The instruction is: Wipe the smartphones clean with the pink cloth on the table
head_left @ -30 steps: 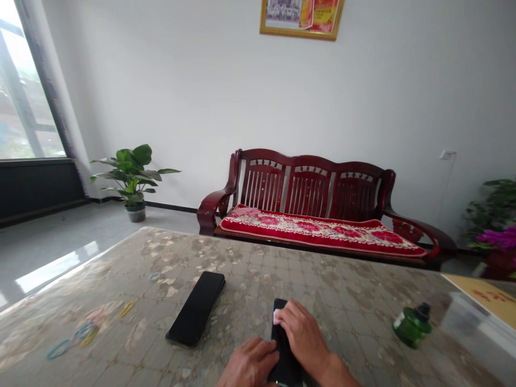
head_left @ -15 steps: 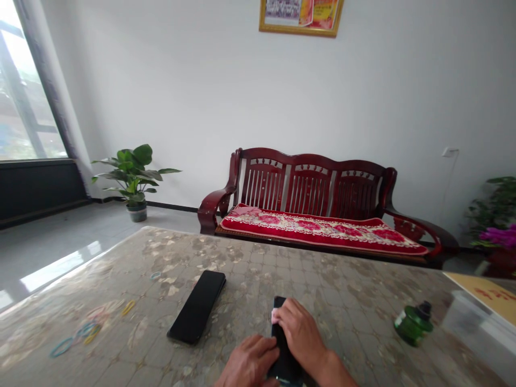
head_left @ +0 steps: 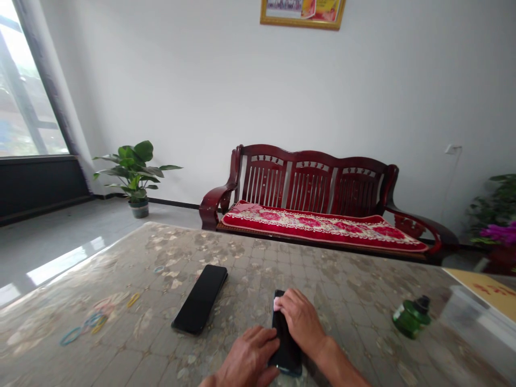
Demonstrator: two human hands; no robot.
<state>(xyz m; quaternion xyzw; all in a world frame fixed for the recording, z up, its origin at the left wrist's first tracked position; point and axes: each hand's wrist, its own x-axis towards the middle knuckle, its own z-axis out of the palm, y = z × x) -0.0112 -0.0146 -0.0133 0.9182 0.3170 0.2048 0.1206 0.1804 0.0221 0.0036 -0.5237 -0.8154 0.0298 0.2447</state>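
A black smartphone point(head_left: 287, 352) lies on the patterned tablecloth, its long side pointing away from me. My left hand point(head_left: 250, 356) grips its left edge near the lower end, with thumb and fingers at that side. Over the phone's upper half, my right hand point(head_left: 301, 321) pinches a small piece of pale pink cloth point(head_left: 277, 304) and presses it on the screen near the top left corner. The right hand covers much of the phone's right side. To the left lies another black smartphone point(head_left: 200, 299), screen up, touched by neither hand.
Several coloured rubber bands point(head_left: 94, 321) are scattered at the left of the table point(head_left: 226, 252). On the right stand a green bottle point(head_left: 411, 317) with a black cap and a clear plastic box point(head_left: 463, 314). Behind the table is a wooden bench point(head_left: 310, 183) with a red cover.
The view has tipped down slightly, so everything sits a little higher. More of the phone's lower end shows. Both hands keep nearly the same places on it.
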